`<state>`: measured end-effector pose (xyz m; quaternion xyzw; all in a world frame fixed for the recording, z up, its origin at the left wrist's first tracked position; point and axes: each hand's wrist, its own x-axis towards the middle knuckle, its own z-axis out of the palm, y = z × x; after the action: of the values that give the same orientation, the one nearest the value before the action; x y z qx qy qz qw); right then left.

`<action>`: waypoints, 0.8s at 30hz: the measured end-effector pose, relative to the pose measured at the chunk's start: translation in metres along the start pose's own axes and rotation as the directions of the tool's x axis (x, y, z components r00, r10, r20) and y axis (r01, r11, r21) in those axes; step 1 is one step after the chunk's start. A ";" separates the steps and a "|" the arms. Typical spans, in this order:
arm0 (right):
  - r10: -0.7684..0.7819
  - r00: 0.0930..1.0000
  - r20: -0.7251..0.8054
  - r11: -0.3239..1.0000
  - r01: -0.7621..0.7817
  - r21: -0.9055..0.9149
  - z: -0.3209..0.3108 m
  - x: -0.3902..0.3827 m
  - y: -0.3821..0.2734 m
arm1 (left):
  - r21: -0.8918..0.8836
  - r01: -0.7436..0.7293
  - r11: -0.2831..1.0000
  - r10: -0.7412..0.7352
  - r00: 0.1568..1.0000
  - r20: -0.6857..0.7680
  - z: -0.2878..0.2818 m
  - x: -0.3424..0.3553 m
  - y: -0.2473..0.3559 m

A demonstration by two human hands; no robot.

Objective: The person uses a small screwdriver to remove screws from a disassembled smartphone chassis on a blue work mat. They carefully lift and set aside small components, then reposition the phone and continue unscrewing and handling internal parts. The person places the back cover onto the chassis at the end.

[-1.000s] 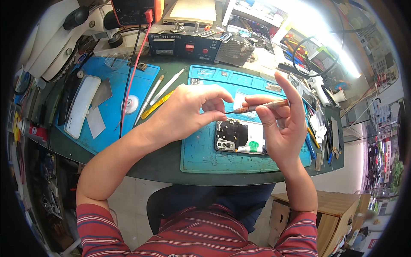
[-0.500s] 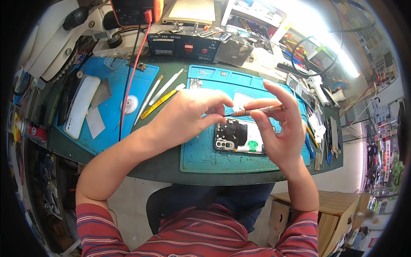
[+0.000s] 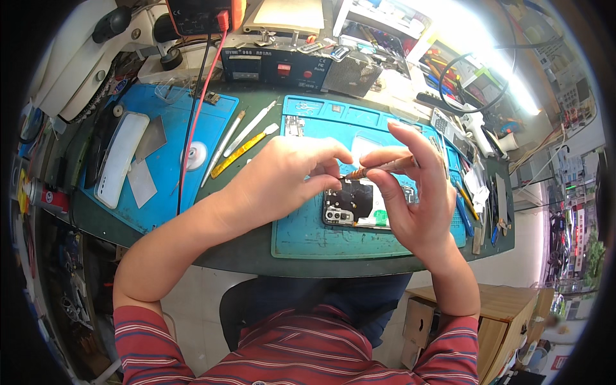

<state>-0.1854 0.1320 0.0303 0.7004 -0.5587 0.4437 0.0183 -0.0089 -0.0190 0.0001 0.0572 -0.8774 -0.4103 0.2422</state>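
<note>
Fingers (image 3: 384, 156) of the right hand (image 3: 423, 208), head view: thumb and index closed on a slim driver (image 3: 399, 165) with a copper-brown handle, held at a slant, dark tip pointing left; the other fingers are partly raised. Left hand (image 3: 285, 170): thumb and index curved toward each other at the driver's tip, only a small gap visible; cannot tell whether anything small is pinched there. Opened phone (image 3: 351, 200) lies flat below both hands, on the right-hand blue mat (image 3: 308, 240); a black sheet covers its left part, a camera module (image 3: 337, 215) sits at its lower left corner, a green sticker (image 3: 380, 217) near its lower edge. Its right end is partly hidden behind the right hand. Left of the hands, on the dark green surface (image 3: 224, 247): a yellow-handled tool (image 3: 240, 153), laid aslant between the two mats. Left-hand blue mat (image 3: 168, 192) carries a white phone-shaped shell (image 3: 122, 160), two grey plates (image 3: 142, 181) and a round white disc (image 3: 195, 156). Dark control box (image 3: 276, 70) stands behind.
</note>
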 end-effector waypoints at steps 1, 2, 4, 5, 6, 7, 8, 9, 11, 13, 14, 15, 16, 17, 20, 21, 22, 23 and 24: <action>0.006 1.000 0.002 1.000 -0.006 -0.001 0.001 0.000 0.001 | -0.021 0.049 0.999 -0.049 0.999 0.021 -0.001 0.000 0.001; 0.012 1.000 0.004 1.000 -0.012 -0.002 0.002 0.000 0.002 | -0.042 0.098 0.994 -0.097 0.994 0.042 -0.003 -0.001 0.001; 0.055 0.998 0.032 0.998 -0.056 0.022 0.008 -0.001 0.006 | -0.048 0.163 0.985 -0.159 0.984 0.079 -0.006 -0.001 0.001; 0.076 0.996 0.046 0.996 -0.078 0.034 0.011 -0.002 0.007 | -0.035 0.178 0.983 -0.174 0.980 0.093 -0.007 -0.001 0.000; 0.074 0.996 0.050 0.997 -0.075 0.029 0.012 -0.002 0.008 | -0.022 0.192 0.981 -0.189 0.976 0.106 -0.007 0.000 0.000; 0.072 0.996 0.052 0.997 -0.074 0.021 0.013 -0.002 0.009 | -0.023 0.198 0.980 -0.194 0.975 0.108 -0.007 -0.001 0.000; 0.071 0.996 0.055 0.997 -0.072 0.012 0.014 -0.002 0.009 | -0.023 0.203 0.979 -0.200 0.974 0.110 -0.007 -0.001 0.000; 0.070 0.996 0.057 0.998 -0.070 0.004 0.014 -0.001 0.010 | -0.023 0.209 0.978 -0.205 0.972 0.112 -0.007 -0.001 0.000; 0.065 0.996 0.063 0.998 -0.065 -0.001 0.014 -0.001 0.009 | -0.017 0.201 0.979 -0.198 0.974 0.108 -0.007 -0.002 -0.001; 0.037 0.996 0.083 0.999 -0.036 -0.007 0.014 0.000 0.011 | -0.017 0.201 0.979 -0.198 0.975 0.105 -0.007 -0.002 0.000; 0.011 0.995 0.099 1.000 -0.011 -0.010 0.013 0.001 0.013 | -0.019 0.204 0.979 -0.201 0.974 0.103 -0.007 -0.001 0.000; -0.014 0.993 0.116 1.000 0.015 -0.013 0.013 0.002 0.014 | -0.022 0.207 0.978 -0.204 0.974 0.102 -0.007 -0.001 0.001; -0.017 0.991 0.130 1.000 0.016 0.010 0.013 0.002 0.014 | -0.002 0.202 0.979 -0.200 0.974 0.104 -0.008 -0.001 0.002; -0.021 0.989 0.143 0.999 0.016 0.033 0.013 0.002 0.014 | 0.018 0.196 0.980 -0.197 0.975 0.106 -0.009 0.000 0.003; 0.009 0.977 0.214 0.997 0.008 -0.078 0.008 0.007 0.011 | -0.005 0.223 0.975 -0.222 0.972 0.081 -0.007 -0.002 0.000; 0.010 0.978 0.210 0.995 0.012 -0.100 0.009 0.009 0.010 | -0.026 0.240 0.971 -0.237 0.969 0.068 -0.005 -0.004 -0.002; 0.014 0.979 0.204 0.991 0.013 -0.130 0.007 0.010 0.009 | -0.022 0.239 0.971 -0.237 0.970 0.059 -0.004 -0.003 -0.003; -0.001 0.986 0.167 0.993 0.020 -0.116 0.011 0.013 0.007 | -0.019 0.238 0.971 -0.237 0.970 0.050 -0.004 -0.002 -0.005; -0.015 0.991 0.130 0.995 0.028 -0.101 0.012 0.014 0.006 | -0.015 0.238 0.971 -0.238 0.971 0.040 -0.004 -0.001 -0.006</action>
<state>-0.1832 0.1125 0.0288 0.7318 -0.5732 0.3680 0.0228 -0.0066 -0.0254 -0.0030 0.1517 -0.8645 -0.4460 0.1751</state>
